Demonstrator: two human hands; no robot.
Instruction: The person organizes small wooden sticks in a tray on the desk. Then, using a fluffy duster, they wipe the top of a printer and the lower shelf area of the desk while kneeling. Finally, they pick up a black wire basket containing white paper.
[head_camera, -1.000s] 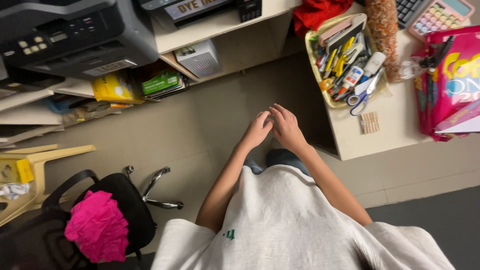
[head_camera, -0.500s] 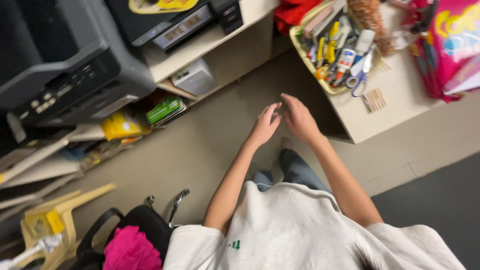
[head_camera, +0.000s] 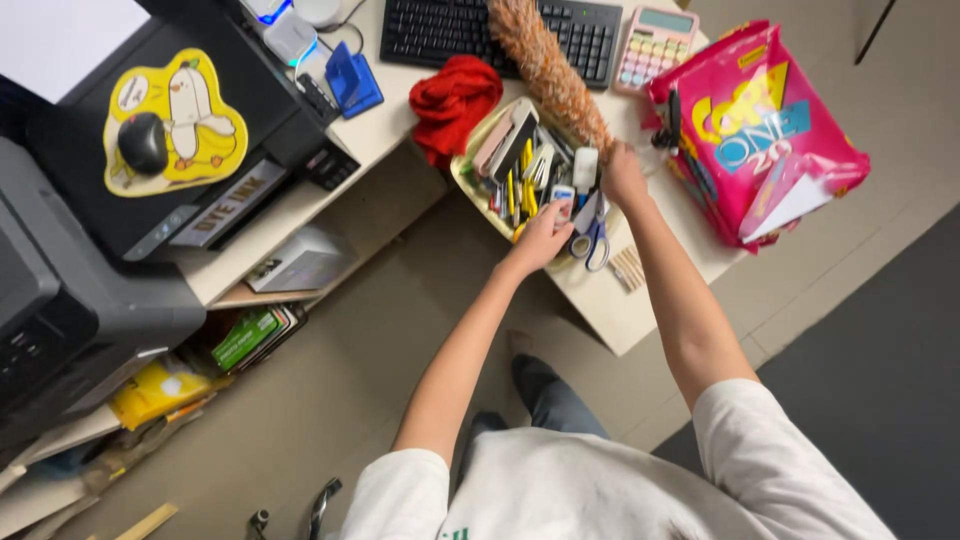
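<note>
Left hand (head_camera: 541, 238) fingertips hidden among tray (head_camera: 466, 178) clutter.

Pale desk (head_camera: 640, 320) over beige floor (head_camera: 330, 400), dark mat (head_camera: 880, 380).

My pale desk (head_camera: 640, 310) carries a black keyboard (head_camera: 450, 30), pink calculator (head_camera: 655, 45), red cloth (head_camera: 455, 100), stationery tray (head_camera: 470, 180), pink bag (head_camera: 760, 130) and blue stand (head_camera: 352, 82).

Stationery-crammed tray (head_camera: 470, 180) — desk edge, level
</note>
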